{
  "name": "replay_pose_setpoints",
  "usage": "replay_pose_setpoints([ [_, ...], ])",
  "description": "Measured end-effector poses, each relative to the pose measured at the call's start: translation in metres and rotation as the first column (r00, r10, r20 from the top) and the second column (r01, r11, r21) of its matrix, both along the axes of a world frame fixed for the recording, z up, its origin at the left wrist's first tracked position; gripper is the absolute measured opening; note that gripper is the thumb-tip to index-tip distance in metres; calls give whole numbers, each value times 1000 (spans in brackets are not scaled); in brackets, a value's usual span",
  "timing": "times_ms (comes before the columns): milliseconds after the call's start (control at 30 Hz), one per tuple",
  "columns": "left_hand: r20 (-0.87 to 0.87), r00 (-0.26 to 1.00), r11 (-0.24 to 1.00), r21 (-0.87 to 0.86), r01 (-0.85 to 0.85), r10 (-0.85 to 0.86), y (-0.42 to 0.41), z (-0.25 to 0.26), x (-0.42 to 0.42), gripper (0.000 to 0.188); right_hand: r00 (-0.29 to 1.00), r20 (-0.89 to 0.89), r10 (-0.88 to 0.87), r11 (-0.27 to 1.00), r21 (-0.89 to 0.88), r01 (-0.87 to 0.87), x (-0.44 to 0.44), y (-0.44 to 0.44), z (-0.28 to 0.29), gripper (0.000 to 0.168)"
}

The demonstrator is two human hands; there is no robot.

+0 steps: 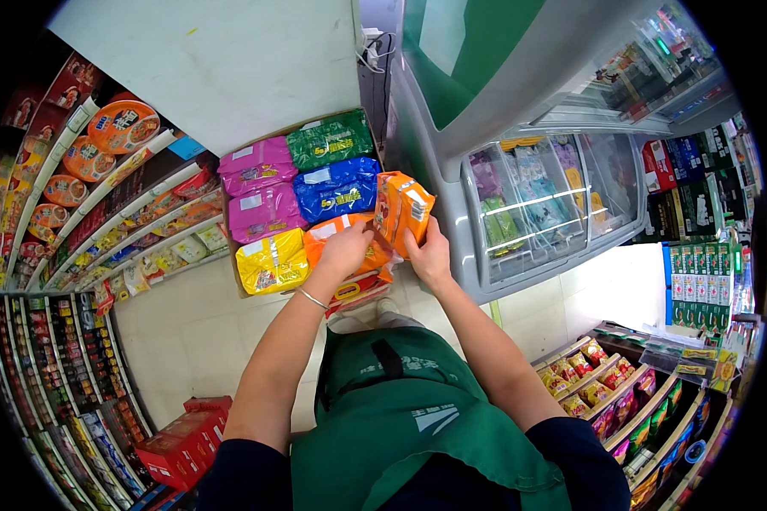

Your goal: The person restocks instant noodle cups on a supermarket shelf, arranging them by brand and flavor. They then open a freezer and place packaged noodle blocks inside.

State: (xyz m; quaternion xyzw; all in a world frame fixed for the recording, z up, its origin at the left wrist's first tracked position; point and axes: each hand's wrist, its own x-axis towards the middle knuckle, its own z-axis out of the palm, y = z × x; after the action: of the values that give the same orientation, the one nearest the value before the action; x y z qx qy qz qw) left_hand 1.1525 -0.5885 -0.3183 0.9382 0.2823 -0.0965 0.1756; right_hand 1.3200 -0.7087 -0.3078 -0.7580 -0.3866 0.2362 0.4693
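Observation:
My right hand (429, 250) grips an orange plastic multipack (404, 214) at its lower right side, tilted at the right edge of the display. My left hand (348, 248) lies on another orange multipack (323, 231) at the front of the display; its fingertips are partly hidden, so its hold is unclear. Around them sit a yellow multipack (273, 262), a blue multipack (337, 191), a green multipack (329, 139) and magenta multipacks (266, 213), within a cardboard box edge (235, 271). A red package with a yellow handle print (358, 290) is below the orange packs.
A chest freezer (444, 236) with sliding glass lids stands close on the right. Shelves of instant noodle bowls (124, 126) line the left. Red cartons (182, 444) rest on the floor at lower left; a rack of snack bags (591, 377) is at lower right.

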Motion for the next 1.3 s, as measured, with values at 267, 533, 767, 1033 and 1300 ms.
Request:
replay_pose_setpoints([
  [267, 88, 988, 992, 13, -125, 123, 2, -21, -28, 14, 973, 102, 206, 971, -143, -191, -15, -19, -31, 52],
  [533, 375, 927, 998, 38, -42, 25, -18, -38, -11, 23, 949, 127, 287, 888, -407, -214, -20, -6, -50, 60],
  [767, 5, 1000, 999, 47, 5, -5, -16, -34, 7, 26, 926, 214, 311, 919, -318, -235, -15, -2, -61, 59],
  [1033, 227, 972, 998, 22, -66, 59, -15, -33, -21, 16, 771, 258, 582, 775, -463, -429, -7, -1, -59, 58],
  [1300, 256, 956, 982, 88, -169, 142, -16, -29, -37, 15, 689, 233, 687, 707, -435, -558, 6, -9, -40, 50],
])
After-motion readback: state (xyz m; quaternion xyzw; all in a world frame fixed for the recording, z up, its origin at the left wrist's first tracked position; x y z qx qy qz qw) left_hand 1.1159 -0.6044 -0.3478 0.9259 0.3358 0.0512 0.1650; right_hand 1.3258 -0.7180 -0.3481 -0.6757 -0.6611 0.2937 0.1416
